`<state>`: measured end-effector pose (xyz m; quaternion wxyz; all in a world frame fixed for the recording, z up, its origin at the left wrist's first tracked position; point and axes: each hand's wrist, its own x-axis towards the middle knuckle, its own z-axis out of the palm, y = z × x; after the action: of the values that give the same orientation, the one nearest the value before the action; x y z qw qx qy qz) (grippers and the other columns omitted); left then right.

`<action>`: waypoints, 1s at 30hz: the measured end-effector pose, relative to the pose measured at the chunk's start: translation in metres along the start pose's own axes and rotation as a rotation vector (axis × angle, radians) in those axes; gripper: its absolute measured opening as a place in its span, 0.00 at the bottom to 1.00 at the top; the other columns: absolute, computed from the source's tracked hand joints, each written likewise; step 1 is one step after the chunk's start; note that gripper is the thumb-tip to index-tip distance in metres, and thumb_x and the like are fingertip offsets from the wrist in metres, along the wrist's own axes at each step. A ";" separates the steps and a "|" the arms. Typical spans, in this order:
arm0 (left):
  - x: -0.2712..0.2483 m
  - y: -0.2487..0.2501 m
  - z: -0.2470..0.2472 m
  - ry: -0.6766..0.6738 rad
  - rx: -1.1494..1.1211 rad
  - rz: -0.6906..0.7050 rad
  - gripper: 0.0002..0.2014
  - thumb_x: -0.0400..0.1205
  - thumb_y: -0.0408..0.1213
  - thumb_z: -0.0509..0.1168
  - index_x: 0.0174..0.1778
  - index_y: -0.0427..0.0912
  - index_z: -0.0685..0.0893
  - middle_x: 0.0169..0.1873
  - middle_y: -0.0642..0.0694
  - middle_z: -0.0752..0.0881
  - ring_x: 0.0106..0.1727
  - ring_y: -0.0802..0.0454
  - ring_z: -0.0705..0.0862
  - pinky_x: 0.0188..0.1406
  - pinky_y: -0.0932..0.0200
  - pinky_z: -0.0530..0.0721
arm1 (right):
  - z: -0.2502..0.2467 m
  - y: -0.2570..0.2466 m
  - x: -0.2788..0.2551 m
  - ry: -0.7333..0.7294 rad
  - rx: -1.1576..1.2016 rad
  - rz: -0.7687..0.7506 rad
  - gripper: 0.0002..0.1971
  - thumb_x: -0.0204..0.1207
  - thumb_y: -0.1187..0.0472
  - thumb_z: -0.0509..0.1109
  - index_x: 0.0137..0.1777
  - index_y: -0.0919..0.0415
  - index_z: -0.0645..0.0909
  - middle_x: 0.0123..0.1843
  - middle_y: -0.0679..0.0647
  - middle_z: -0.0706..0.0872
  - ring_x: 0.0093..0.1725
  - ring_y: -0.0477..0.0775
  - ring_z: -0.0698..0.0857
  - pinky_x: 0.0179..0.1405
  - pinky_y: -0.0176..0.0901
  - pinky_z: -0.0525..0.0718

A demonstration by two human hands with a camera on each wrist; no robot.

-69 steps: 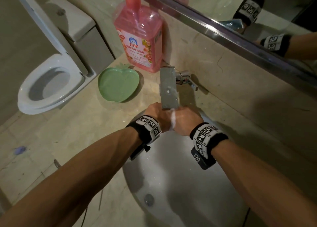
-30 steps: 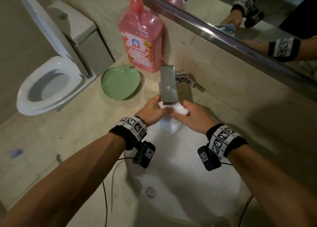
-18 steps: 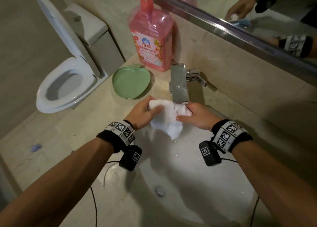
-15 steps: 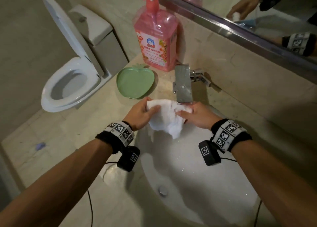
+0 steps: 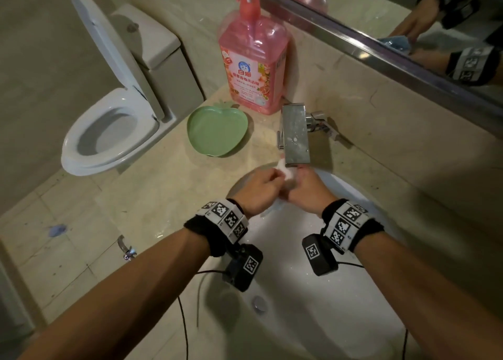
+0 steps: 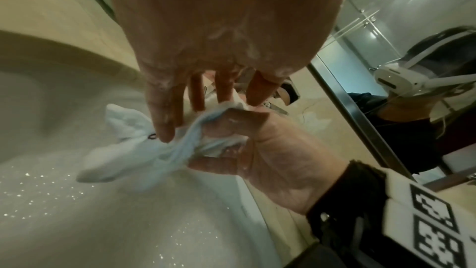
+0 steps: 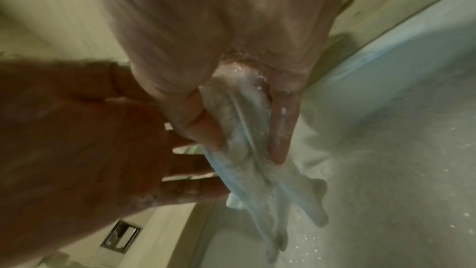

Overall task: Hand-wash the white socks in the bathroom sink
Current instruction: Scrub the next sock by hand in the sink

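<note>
A wet white sock (image 5: 287, 173) is bunched between my two hands, just below the spout of the steel faucet (image 5: 295, 134) and over the back of the white sink (image 5: 313, 319). My left hand (image 5: 258, 188) pinches it from the left and my right hand (image 5: 307, 188) grips it from the right, knuckles almost touching. In the left wrist view the sock (image 6: 123, 150) trails out from under my left hand (image 6: 195, 117) while my right hand (image 6: 231, 142) curls round the twisted part. In the right wrist view my right hand (image 7: 247, 146) clamps the soapy sock (image 7: 260, 191), which hangs down.
A pink soap bottle (image 5: 254, 68) stands at the back of the beige counter, with a green apple-shaped dish (image 5: 217, 131) beside it. The toilet (image 5: 109, 131) with raised lid is to the left. A mirror (image 5: 408, 19) runs along the wall. The sink drain (image 5: 260, 304) lies near me.
Half a second ago the sock was spread out between my hands. Now my hands have come together and the sock is squeezed into a small bunch under the spout.
</note>
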<state>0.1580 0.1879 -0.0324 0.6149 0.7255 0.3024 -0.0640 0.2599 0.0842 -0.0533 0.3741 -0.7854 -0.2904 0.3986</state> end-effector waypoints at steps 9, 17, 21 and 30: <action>0.024 -0.014 -0.029 -0.121 0.201 0.033 0.28 0.73 0.30 0.77 0.63 0.46 0.70 0.64 0.48 0.76 0.59 0.51 0.81 0.34 0.60 0.90 | -0.024 0.018 -0.002 0.077 0.203 0.082 0.18 0.76 0.75 0.68 0.59 0.55 0.84 0.48 0.50 0.91 0.53 0.54 0.90 0.44 0.44 0.88; 0.036 -0.011 -0.008 -0.369 0.323 -0.125 0.16 0.69 0.34 0.80 0.48 0.56 0.87 0.43 0.49 0.90 0.41 0.48 0.89 0.39 0.40 0.92 | -0.035 0.013 -0.002 0.020 0.335 0.093 0.23 0.78 0.77 0.69 0.73 0.65 0.78 0.63 0.63 0.87 0.64 0.62 0.86 0.67 0.63 0.85; 0.037 -0.015 -0.006 -0.166 0.536 0.027 0.17 0.76 0.34 0.70 0.62 0.42 0.82 0.50 0.39 0.89 0.45 0.39 0.90 0.37 0.49 0.90 | -0.043 0.015 -0.005 -0.024 0.228 0.077 0.21 0.72 0.77 0.75 0.64 0.66 0.81 0.64 0.64 0.86 0.64 0.63 0.86 0.68 0.61 0.84; 0.032 -0.015 -0.020 0.098 0.789 0.363 0.28 0.68 0.43 0.78 0.62 0.43 0.76 0.53 0.43 0.81 0.50 0.44 0.81 0.47 0.51 0.82 | -0.028 0.005 0.005 -0.244 0.236 0.299 0.39 0.60 0.62 0.89 0.71 0.58 0.76 0.58 0.57 0.89 0.51 0.58 0.93 0.45 0.59 0.93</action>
<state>0.1705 0.2194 -0.0554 0.2770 0.9484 0.1512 -0.0312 0.2872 0.0750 -0.0482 0.3623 -0.7164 -0.1653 0.5729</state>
